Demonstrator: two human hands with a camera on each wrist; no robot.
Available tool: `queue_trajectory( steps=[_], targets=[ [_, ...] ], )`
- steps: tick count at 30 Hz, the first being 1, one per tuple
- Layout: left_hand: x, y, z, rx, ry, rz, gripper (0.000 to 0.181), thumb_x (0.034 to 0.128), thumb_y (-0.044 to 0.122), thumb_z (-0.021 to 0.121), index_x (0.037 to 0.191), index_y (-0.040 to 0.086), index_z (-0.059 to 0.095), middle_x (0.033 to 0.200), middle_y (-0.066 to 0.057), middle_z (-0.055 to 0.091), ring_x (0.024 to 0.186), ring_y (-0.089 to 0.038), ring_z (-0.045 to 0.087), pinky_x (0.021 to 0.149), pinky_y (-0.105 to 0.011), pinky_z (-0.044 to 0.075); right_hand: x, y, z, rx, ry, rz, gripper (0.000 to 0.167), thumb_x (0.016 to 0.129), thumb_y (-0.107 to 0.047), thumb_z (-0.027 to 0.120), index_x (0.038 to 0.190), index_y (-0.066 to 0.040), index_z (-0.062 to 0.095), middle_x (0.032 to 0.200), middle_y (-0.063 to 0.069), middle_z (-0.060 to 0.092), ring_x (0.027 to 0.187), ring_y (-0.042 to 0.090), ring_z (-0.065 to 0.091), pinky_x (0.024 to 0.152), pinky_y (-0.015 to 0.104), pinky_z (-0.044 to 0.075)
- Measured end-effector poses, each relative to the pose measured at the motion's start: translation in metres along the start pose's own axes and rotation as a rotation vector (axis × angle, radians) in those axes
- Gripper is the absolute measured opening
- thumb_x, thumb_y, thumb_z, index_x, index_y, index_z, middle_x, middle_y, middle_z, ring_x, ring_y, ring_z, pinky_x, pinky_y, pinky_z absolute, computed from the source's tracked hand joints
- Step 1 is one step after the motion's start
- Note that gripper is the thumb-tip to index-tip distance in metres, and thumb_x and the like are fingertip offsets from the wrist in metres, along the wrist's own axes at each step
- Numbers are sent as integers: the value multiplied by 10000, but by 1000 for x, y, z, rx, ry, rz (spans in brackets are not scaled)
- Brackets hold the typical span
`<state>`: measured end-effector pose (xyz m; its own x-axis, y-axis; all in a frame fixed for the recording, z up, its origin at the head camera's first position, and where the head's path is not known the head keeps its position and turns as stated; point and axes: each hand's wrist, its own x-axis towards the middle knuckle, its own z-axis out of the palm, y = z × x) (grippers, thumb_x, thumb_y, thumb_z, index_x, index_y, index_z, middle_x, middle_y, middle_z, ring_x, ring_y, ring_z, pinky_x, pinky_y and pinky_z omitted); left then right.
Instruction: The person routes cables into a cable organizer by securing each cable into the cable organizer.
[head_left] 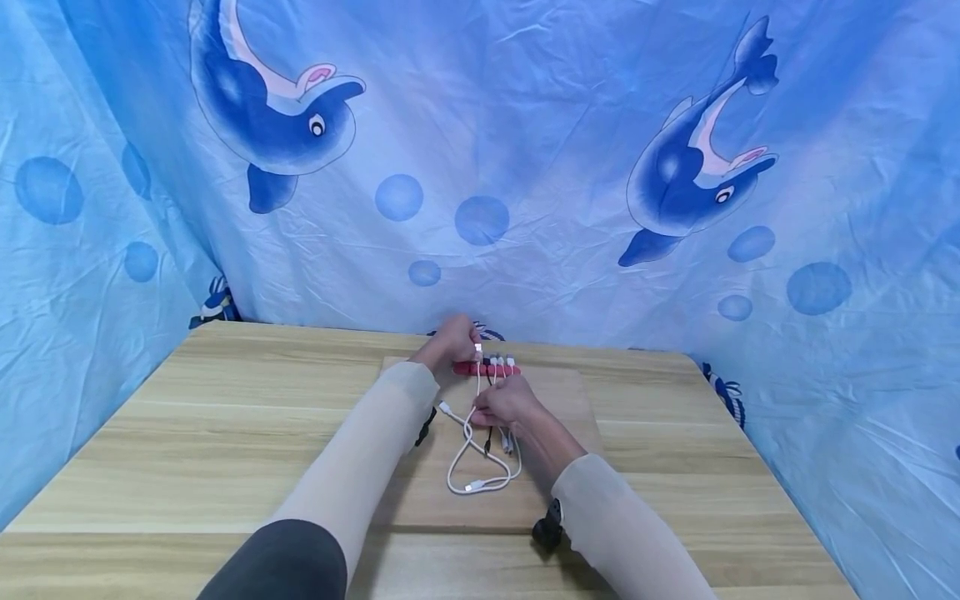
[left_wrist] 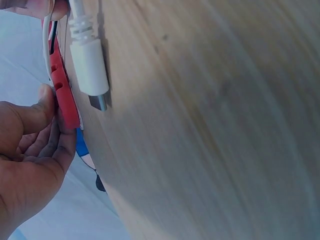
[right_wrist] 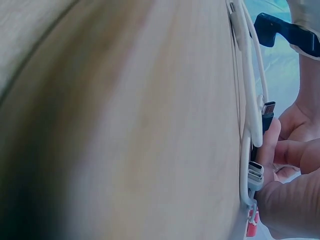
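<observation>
A red slotted cable holder (head_left: 504,371) lies at the far end of a wooden board, with several plugs in a row along it. My left hand (head_left: 454,337) is at its left end, pinching a white USB cable (left_wrist: 48,55) just below its plug (head_left: 478,348); the fingertips are partly hidden behind the holder. Nearer me, my right hand (head_left: 510,402) pinches the same cable lower down. Below that hand, white and grey cable ends and a thin black cable (head_left: 488,443) hang over the board. A loose white plug (left_wrist: 90,70) rests on the wood to the left.
The wooden board (head_left: 435,512) lies on a wood-grain table (head_left: 247,467). A white cable loop (head_left: 453,475) with another plug (head_left: 474,486) spreads on the board's middle. A blue dolphin-print curtain (head_left: 480,125) encloses the back and sides. Black wrist devices (head_left: 549,527) sit under my forearms.
</observation>
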<state>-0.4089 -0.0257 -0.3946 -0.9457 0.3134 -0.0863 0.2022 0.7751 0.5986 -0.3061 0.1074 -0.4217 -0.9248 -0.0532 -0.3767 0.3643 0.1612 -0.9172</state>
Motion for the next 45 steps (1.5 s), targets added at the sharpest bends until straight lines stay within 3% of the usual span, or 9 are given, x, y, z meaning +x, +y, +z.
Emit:
queue_trajectory(
  steps=[6, 14, 23, 32, 39, 45],
  targets=[
    [3, 1, 0, 25, 0, 8, 86, 868, 29, 777, 952, 48, 768, 937, -69, 716, 858, -212, 639, 711, -279, 549, 0, -1, -1, 3, 8, -8, 64, 891, 134, 641, 940, 142, 681, 676, 133, 658, 543, 150, 667, 612, 267, 604],
    [4, -1, -2, -1, -18, -40, 111, 879, -12, 737, 973, 42, 760, 955, -82, 693, 853, -219, 625, 633, -256, 517, 0, 0, 3, 18, 14, -25, 56, 897, 129, 624, 919, 132, 675, 677, 123, 658, 526, 136, 664, 611, 257, 602],
    [1, -4, -1, 21, 10, 9, 93, 883, 36, 763, 973, 51, 782, 935, -67, 703, 856, -207, 612, 643, -246, 504, -2, -2, 2, 14, 7, -9, 92, 913, 113, 636, 833, 70, 643, 686, 127, 662, 543, 151, 675, 625, 279, 609],
    [0, -6, 0, 13, 18, 6, 204, 882, 79, 801, 1082, 46, 789, 1046, -80, 733, 947, -220, 626, 751, -276, 550, -1, 1, 0, 31, -1, 1, 32, 899, 108, 668, 898, 100, 637, 703, 138, 670, 555, 160, 680, 631, 286, 611],
    [-2, -8, -4, 66, 7, 61, 287, 886, 157, 815, 1141, 33, 770, 1112, -99, 745, 1006, -239, 642, 848, -306, 548, 0, 3, -1, 62, -6, -20, 74, 904, 103, 673, 849, 64, 642, 708, 129, 679, 555, 155, 681, 628, 287, 611],
    [-9, -7, -14, 56, 4, 83, 334, 876, 102, 792, 1186, -8, 734, 1181, -151, 720, 1108, -308, 633, 933, -368, 544, -3, 3, -4, 55, -9, -23, 33, 929, 73, 666, 922, 85, 637, 735, 141, 692, 573, 153, 685, 644, 289, 613]
  ],
)
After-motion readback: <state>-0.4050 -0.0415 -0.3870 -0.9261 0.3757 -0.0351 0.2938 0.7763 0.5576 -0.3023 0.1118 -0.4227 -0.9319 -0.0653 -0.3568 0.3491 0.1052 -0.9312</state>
